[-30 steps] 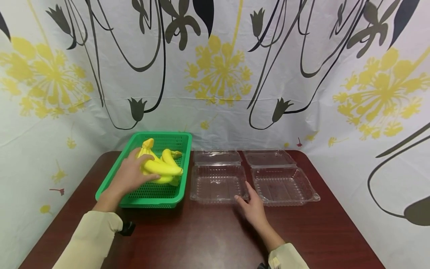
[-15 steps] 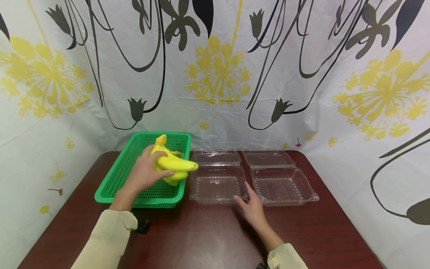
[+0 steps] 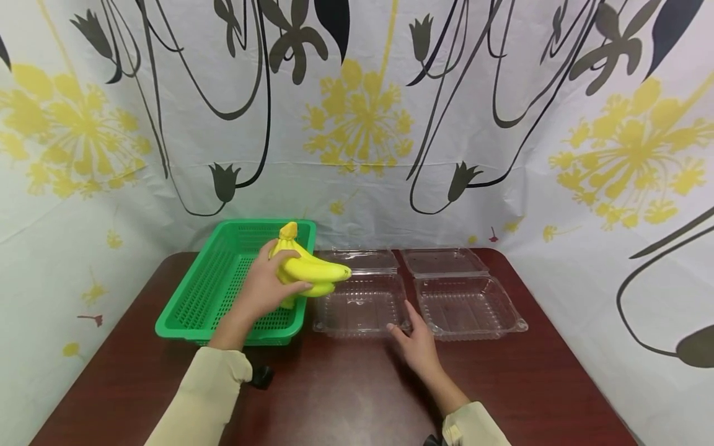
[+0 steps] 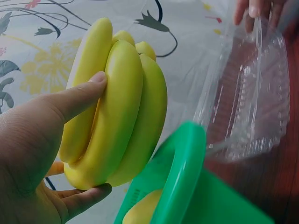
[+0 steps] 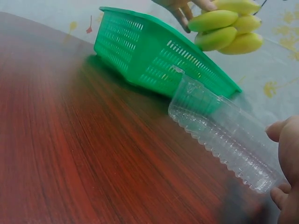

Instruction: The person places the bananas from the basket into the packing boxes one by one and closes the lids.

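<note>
My left hand [image 3: 263,284] grips a banana bunch [image 3: 309,270] over the right rim of the green basket [image 3: 201,279]; my right hand [image 3: 421,351], thumb and forefinger spread, touches the near right corner of the left clear container [image 3: 357,310]. The right clear container [image 3: 468,310] stands open on the counter [image 3: 334,390].

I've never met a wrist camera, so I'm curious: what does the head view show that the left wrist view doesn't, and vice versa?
Only the head view: the right clear box and both cream sleeves.

Only the left wrist view: the inner side of the left hand; the head view shows its back.

Both: that hand gripping the banana bunch, the green basket, the left clear box, the right hand at that box, the table and the patterned cloth.
</note>
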Motion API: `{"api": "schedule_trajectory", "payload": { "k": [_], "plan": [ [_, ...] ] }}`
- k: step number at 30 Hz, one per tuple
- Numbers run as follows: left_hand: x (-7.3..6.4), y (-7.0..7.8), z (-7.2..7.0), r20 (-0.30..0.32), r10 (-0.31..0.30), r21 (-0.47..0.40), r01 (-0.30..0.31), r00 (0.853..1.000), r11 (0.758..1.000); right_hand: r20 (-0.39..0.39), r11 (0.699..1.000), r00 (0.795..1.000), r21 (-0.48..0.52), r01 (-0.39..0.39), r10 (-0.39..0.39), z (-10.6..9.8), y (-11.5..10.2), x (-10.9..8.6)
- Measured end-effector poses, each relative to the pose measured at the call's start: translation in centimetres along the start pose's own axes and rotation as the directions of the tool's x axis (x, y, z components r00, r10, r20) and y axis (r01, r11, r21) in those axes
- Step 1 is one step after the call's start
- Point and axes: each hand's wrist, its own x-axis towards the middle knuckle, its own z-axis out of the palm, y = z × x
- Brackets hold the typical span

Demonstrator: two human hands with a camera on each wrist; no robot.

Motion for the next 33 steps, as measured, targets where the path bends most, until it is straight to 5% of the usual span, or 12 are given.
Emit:
{"api": "schedule_trajectory", "payload": {
  "k": [13, 23, 33],
  "plan": [
    [0.7, 3.9, 3.4, 0.006, -0.004, -0.093, 0.004, 1.000, 0.996, 0.006, 1.000, 1.000, 0.012, 0.003, -0.003, 0.0, 0.0, 0.0],
    [0.1, 5.7, 7.5, -0.020, -0.077, -0.153, 0.074, 0.997, 0.986, 0.027, 0.999, 0.999, 0.023, -0.026, 0.026, -0.3, -0.2, -0.2],
    [-0.8, 5.8, 10.2, -0.019, -0.127, -0.013, 0.127, 0.992, 0.992, 0.009, 1.000, 1.000, -0.004, 0.010, -0.010, 0.1, 0.3, 0.0]
  ]
}}
